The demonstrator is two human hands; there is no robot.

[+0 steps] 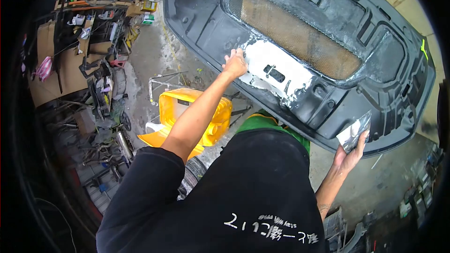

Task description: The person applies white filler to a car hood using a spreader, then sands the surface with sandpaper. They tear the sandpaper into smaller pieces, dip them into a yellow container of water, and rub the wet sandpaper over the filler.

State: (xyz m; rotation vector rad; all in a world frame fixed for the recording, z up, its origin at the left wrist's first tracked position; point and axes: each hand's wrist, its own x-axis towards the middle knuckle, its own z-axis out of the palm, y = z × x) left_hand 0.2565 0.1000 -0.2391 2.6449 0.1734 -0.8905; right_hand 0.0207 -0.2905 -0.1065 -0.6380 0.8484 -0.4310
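A large black moulded vehicle panel (206, 35) lies tilted before me. A patch of smeared white filler (262, 61) covers its middle beside a brown mesh grille (290, 33). My left hand (235, 64) reaches to the patch's left edge. Its bent fingers are apart, tips at the panel surface, and I see no tool in them. My right hand (352, 155) grips a thin, shiny silver sheet (355, 131) with white material on it, over the panel's near edge. A dark slot (274, 73) opens in the white patch.
Below my left arm stands a yellow plastic part (218, 119) beside a metal frame (164, 84). Metal parts and scrap (105, 145) crowd the left floor. Cardboard (49, 72) and a cluttered shelf (93, 4) are behind. More parts (417, 197) lie at lower right.
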